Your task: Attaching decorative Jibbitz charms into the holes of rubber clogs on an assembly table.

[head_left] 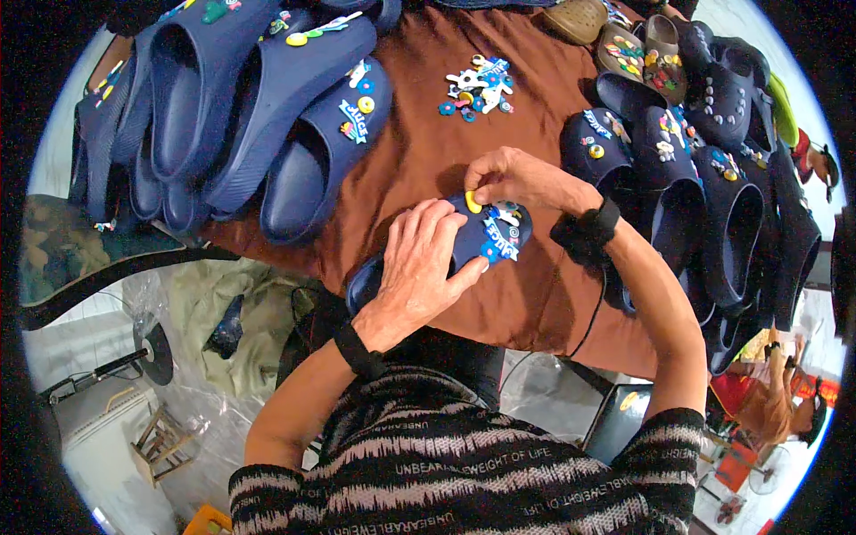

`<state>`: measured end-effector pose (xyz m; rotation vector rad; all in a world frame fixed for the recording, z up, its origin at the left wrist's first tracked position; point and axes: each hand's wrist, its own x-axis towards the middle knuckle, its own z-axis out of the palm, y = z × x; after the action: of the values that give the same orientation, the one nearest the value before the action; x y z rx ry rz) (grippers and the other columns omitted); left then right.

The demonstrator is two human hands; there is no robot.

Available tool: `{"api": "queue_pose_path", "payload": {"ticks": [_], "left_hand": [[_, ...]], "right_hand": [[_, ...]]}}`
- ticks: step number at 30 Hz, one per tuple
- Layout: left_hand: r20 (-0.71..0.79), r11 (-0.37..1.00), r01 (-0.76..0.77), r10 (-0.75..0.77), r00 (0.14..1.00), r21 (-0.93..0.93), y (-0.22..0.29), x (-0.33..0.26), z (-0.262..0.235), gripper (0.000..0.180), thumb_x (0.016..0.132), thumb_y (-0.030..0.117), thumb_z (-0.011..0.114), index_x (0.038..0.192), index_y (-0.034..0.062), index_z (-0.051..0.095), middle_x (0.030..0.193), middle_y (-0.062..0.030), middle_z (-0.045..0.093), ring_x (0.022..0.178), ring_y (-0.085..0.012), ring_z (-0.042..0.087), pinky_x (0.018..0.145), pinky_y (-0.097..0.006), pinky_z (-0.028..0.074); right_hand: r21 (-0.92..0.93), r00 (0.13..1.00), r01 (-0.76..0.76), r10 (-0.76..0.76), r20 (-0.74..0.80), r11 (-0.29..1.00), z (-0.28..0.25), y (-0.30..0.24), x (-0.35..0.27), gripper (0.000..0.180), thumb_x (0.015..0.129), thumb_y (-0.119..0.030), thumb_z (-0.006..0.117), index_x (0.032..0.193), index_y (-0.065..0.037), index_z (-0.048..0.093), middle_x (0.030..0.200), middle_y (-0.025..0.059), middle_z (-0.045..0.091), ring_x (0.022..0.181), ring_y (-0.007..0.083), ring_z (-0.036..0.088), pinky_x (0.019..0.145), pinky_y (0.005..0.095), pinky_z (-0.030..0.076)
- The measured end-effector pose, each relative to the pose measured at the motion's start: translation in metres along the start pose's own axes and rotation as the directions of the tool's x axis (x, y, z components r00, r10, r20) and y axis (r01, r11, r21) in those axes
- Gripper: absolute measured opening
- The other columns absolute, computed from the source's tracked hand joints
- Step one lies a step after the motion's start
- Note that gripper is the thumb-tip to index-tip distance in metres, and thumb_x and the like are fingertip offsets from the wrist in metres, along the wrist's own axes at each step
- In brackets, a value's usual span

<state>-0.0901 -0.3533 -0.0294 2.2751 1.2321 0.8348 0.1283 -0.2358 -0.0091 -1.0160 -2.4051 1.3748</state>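
A dark navy clog (467, 242) lies on the brown cloth (419, 169) in front of me, toe pointing away to the right. My left hand (417, 263) lies over it, gripping it with the thumb along its near side. At the toe, my right hand (510, 176) pinches a round yellow shoe charm (473, 202) against the upper. Blue and white charms, among them a letter-shaped charm (502, 241), sit on the upper beside it. Whether the yellow charm is seated in a hole is hidden. Beyond the clog lies a loose pile of small charms (480, 87).
Large navy slippers (303, 183) with charms are heaped at the left. More navy clogs (678, 201) crowd the right side, with brown clogs (575, 20) at the far right. A black cable (593, 325) runs from my right wrist over the cloth. Another person (774, 401) is at far right.
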Motion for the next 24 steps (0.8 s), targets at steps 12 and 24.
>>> {"api": "queue_pose_path", "payload": {"ticks": [12, 24], "left_hand": [[-0.017, 1.000, 0.001, -0.001, 1.000, 0.013, 0.001, 0.000, 0.001, 0.058, 0.081, 0.033, 0.077, 0.124, 0.0030, 0.054, 0.132, -0.0185, 0.052, 0.127, -0.0393, 0.047, 0.107, -0.049, 0.037], [-0.017, 0.999, -0.025, 0.026, 1.000, 0.027, -0.001, 0.000, 0.003, 0.061, 0.079, 0.036, 0.078, 0.124, 0.0025, 0.055, 0.131, -0.0185, 0.052, 0.126, -0.0387, 0.047, 0.106, -0.049, 0.037]], "right_hand": [[-0.160, 0.927, 0.001, 0.059, 0.372, 0.987, -0.024, -0.010, 0.026, 0.024, 0.079, -0.019, 0.076, 0.094, -0.001, 0.071, 0.086, 0.0115, 0.072, 0.078, 0.0244, 0.067, 0.072, 0.0368, 0.052], [-0.734, 0.906, -0.067, 0.349, 0.239, 0.676, 0.000, -0.039, 0.035, 0.029, 0.076, -0.026, 0.078, 0.094, -0.005, 0.072, 0.096, 0.0119, 0.072, 0.095, 0.0342, 0.069, 0.078, 0.0452, 0.055]]}}
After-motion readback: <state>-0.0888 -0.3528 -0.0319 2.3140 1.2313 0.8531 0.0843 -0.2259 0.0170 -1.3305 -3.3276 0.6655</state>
